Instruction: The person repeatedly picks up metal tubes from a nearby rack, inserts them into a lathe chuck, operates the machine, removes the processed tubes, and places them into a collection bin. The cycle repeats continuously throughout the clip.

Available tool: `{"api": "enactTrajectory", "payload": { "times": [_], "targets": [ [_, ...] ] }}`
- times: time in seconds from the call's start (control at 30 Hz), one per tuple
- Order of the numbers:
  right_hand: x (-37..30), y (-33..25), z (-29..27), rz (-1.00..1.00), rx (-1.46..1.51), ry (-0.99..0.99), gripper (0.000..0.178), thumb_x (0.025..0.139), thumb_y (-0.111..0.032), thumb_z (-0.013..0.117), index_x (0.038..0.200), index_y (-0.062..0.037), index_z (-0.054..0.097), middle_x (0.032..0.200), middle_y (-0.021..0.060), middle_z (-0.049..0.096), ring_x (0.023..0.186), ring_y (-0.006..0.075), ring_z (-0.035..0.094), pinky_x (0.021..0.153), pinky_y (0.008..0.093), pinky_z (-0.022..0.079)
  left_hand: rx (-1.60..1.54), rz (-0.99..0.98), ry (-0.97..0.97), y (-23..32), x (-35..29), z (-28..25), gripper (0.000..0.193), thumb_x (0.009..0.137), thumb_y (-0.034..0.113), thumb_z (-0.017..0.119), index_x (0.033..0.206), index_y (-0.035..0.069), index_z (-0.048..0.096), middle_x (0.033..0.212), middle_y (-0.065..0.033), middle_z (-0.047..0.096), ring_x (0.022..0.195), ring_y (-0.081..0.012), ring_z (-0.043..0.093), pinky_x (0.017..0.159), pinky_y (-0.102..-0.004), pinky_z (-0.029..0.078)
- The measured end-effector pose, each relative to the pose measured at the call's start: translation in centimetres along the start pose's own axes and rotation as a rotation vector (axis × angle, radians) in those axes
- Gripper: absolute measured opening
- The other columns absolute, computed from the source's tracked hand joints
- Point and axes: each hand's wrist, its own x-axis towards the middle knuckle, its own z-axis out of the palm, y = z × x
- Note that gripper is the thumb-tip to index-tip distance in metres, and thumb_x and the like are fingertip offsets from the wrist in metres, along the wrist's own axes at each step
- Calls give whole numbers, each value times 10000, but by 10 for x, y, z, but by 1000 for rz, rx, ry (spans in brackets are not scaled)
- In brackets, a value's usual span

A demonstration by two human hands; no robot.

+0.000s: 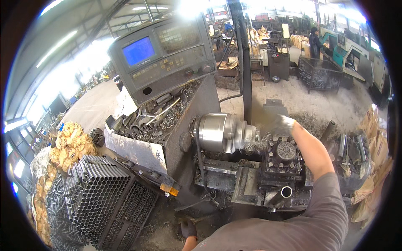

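My right hand (285,124), in a pale glove, reaches over the lathe beside the bolted square tool post (286,151). Motion smears its fingers, so what they hold, if anything, does not show. Just left of it is the shiny steel chuck (217,132), whose stepped jaws face the tool post. Low in the picture, my left hand (188,229) wears a dark glove and hangs below the lathe bed, near a thin bent lever (194,206). Its fingers are too dark to read. A short steel tube (286,192) stands out from the carriage in front of the tool post.
A control panel (163,56) with a blue screen rises behind a ledge of tools and chips (157,113). At left, a rack (102,196) is stacked with steel tubes. Brown sacks (370,138) line the right. A person (315,43) stands by machines far right.
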Motion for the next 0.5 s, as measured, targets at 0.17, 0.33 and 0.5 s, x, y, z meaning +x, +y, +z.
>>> {"api": "enactTrajectory", "payload": {
  "times": [0.17, 0.33, 0.5],
  "targets": [
    [14, 124, -7, 450, -730, 221, 306, 930, -203, 731, 1194, -50, 755, 1254, 187, 754, 1069, 287, 741, 893, 397, 607, 445, -21, -253, -108, -12, -12, 428, 959, 370, 687, 1223, 34, 713, 1158, -227, 755, 1044, -348, 723, 905, -448, 551],
    [18, 128, 14, 128, -636, 15, 325, 953, -245, 707, 1215, -56, 744, 1204, 177, 759, 1047, 299, 708, 913, 409, 577, 843, 306, -751, -183, 5, -9, 391, 945, 359, 689, 1202, 66, 727, 1159, -205, 763, 1042, -356, 732, 882, -468, 568],
    [34, 10, 25, 232, 196, -291, 362, 999, -365, 679, 1114, -47, 808, 1077, 112, 804, 970, 205, 729, 791, 423, 583, 970, 640, -1069, -174, 33, 18, 356, 931, 347, 691, 1180, 98, 742, 1159, -182, 771, 1039, -364, 740, 859, -488, 585]
  ]
}}
